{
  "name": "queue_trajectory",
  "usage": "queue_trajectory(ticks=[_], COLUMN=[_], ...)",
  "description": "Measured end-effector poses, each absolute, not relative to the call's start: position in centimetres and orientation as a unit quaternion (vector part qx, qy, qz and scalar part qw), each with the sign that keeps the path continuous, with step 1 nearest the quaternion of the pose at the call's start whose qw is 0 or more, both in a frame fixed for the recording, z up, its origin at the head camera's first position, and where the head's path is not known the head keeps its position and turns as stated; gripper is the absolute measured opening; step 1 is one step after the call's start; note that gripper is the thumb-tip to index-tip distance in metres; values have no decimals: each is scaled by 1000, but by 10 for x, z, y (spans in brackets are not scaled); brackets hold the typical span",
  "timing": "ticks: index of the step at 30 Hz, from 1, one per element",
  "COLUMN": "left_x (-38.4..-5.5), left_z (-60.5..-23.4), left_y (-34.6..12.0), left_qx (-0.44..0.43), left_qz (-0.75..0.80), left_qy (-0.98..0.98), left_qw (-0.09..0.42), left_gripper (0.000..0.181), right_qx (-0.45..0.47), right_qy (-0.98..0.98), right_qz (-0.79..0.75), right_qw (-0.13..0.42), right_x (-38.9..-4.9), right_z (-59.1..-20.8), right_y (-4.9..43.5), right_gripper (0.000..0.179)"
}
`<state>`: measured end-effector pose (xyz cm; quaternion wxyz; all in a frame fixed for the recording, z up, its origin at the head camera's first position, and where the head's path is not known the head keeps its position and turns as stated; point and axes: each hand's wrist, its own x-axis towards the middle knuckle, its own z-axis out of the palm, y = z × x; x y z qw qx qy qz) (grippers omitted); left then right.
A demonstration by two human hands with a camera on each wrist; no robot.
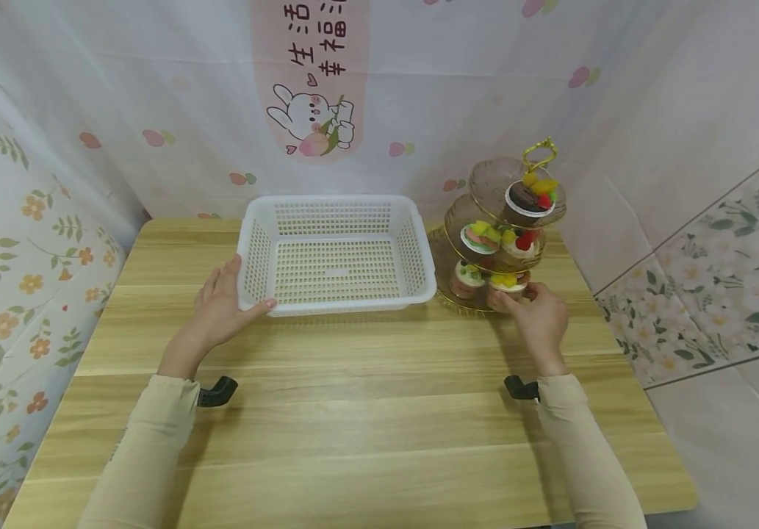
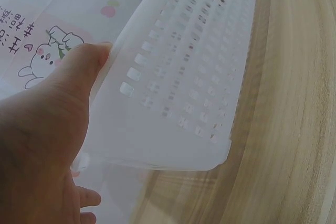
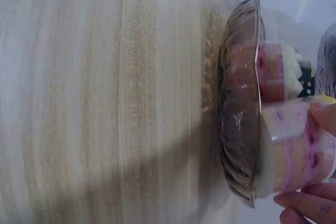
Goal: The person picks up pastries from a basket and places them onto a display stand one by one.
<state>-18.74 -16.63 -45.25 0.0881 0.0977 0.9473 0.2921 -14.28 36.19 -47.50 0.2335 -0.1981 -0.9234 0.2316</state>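
A white perforated plastic basket (image 1: 336, 303) stands on the table near the back wall. At its front left corner my left hand (image 1: 223, 301) rests with fingers spread; the thumb lies on the rim (image 2: 97, 85). On the right, a three-tier clear stand (image 1: 453, 297) with gold edges bears several toy cakes. My right hand (image 1: 541, 316) pinches a layered cake cup (image 3: 296, 150) with pink bands between thumb and fingers at the bottom tier. The cup tilts over the plate's rim (image 3: 239, 103). Beside it sits another cake cup (image 3: 270, 72) topped with white cream.
Higher on the stand are a dark chocolate cake (image 1: 527, 202) with fruit and two smaller cakes, one being a green and pink one (image 1: 480, 236). A gold ring handle (image 1: 540, 152) tops the stand. Printed curtains (image 1: 181, 88) hang behind the wooden table (image 1: 366, 411).
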Motion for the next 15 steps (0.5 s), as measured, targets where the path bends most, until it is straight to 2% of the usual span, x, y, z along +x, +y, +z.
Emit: queue_trajectory(ticks=[15], left_x=[-187], left_z=[-454], left_y=[-167], left_qx=[98], left_qz=[295], left_qy=[947], left_qw=[87], left_gripper=[112], right_qx=[-193], right_qy=[-923], right_qz=[212], right_qw=[257], right_x=[-158], right_z=[-487], right_y=[357], right_gripper=[55])
